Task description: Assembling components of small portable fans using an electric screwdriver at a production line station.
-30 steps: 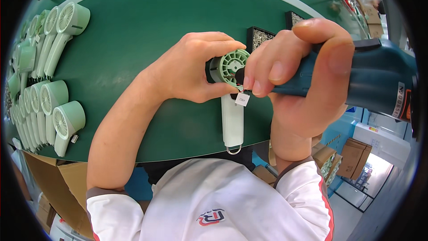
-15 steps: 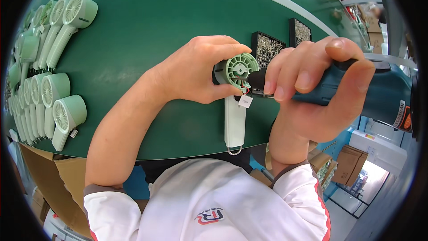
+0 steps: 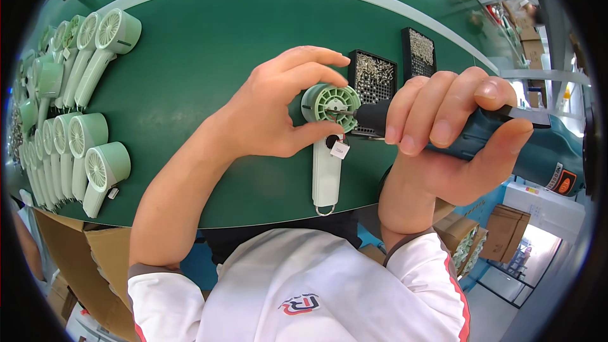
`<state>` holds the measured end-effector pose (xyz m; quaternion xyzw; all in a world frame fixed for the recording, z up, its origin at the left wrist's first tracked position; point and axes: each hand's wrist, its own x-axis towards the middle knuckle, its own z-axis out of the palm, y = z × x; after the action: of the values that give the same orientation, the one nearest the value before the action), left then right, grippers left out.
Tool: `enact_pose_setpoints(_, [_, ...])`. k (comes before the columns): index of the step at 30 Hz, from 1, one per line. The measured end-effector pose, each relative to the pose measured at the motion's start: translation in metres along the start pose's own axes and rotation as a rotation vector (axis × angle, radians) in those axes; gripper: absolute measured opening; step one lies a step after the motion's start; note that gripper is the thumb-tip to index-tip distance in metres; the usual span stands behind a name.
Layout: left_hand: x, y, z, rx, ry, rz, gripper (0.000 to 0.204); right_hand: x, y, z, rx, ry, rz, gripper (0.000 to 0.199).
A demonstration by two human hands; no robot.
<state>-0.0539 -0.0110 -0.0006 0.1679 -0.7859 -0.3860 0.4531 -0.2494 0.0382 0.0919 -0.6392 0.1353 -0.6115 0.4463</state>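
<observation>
A handheld fan lies on the green table, its round pale-green head showing a spoked inner part and its white handle pointing toward me. My left hand curves around the head, thumb at the lower edge and a fingertip at the upper edge, another finger raised. In my right hand is a teal electric screwdriver, held level. Its black nose points left, and its thin bit reaches the middle of the fan head. A small white tag and thin wires hang where head meets handle.
Two black trays of small screws, a nearer tray and a farther tray, sit beyond the screwdriver. Several assembled fans stand in rows at the left. A cardboard box is below the table's left edge.
The screwdriver's bit has moved from the fan head's right edge to its middle. My left fingers have loosened and spread around the head. The whole view has shifted slightly.
</observation>
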Motion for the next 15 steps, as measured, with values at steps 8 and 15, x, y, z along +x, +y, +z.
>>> enact_pose_setpoints(8, [-0.0015,-0.0006,0.0031,-0.009,0.042,0.044,0.022,0.0,-0.0001,-0.0011,0.016,-0.033,-0.007,0.053])
enact_pose_setpoints(15, [-0.0009,0.0015,0.0027,-0.069,0.017,0.004,0.02,-0.0003,-0.005,-0.0045,-0.002,-0.032,0.016,0.053])
